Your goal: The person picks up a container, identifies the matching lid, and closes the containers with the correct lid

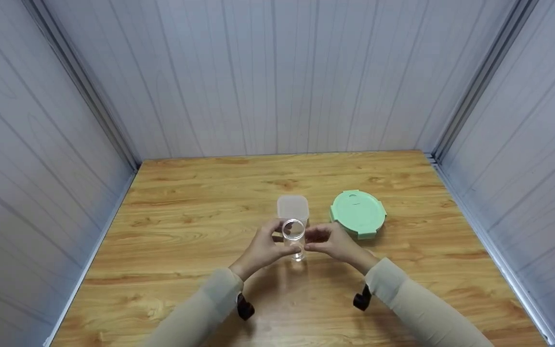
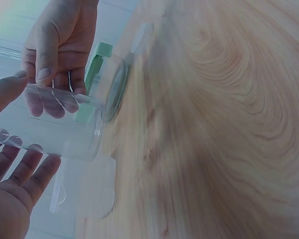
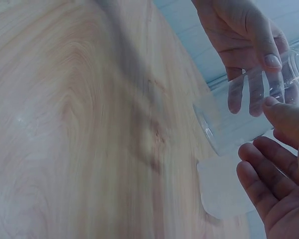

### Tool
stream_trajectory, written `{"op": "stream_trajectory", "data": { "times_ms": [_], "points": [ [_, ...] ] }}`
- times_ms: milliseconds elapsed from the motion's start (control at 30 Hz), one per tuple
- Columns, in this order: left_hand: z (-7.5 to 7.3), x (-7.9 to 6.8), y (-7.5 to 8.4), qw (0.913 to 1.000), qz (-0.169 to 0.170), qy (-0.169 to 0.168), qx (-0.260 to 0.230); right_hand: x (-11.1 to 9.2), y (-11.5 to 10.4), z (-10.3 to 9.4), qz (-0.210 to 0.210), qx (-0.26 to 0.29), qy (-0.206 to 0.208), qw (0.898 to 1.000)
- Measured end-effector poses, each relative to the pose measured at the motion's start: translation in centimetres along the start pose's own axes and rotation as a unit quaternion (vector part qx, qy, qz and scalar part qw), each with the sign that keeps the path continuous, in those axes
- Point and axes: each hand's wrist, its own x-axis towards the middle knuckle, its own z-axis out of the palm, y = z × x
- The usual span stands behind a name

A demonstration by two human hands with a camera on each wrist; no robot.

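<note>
A clear, straight-sided jar (image 1: pixel 294 230) is held between both hands in the head view, its round opening facing up. My left hand (image 1: pixel 264 246) grips it from the left, thumb across the near side and fingers behind. On the other side, my right hand (image 1: pixel 334 242) holds it with thumb and fingertips. Through the transparent wall of the jar (image 2: pixel 65 127), the right hand's fingers (image 2: pixel 54 105) show in the left wrist view. In the right wrist view, the left hand's fingers (image 3: pixel 256 94) are likewise visible through it.
Just behind the jar lies a frosted, rounded-corner container (image 1: pixel 292 206). A round container with a mint-green clip lid (image 1: pixel 358 212) stands to the right, close to the right hand. The wood-grain table (image 1: pixel 186 202) is bounded by pale panel walls (image 1: pixel 277 77) at the back and sides.
</note>
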Motion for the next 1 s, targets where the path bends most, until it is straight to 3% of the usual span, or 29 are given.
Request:
{"op": "stream_trajectory", "data": {
  "times_ms": [400, 633, 1000],
  "points": [
    [1.1, -0.2, -0.8, 0.9990, 0.011, -0.032, -0.030, -1.0, 1.2, 0.1, 0.007, 0.008, 0.002, 1.000],
    [1.8, -0.5, -1.2, 0.9994, 0.002, -0.036, -0.005, -1.5, 1.8, -0.1, 0.003, -0.016, -0.004, 1.000],
    [2.4, -0.9, -1.9, 0.9990, 0.003, -0.044, 0.001, -2.1, 1.8, 0.0, 0.024, -0.005, -0.029, 0.999]
  ]
}}
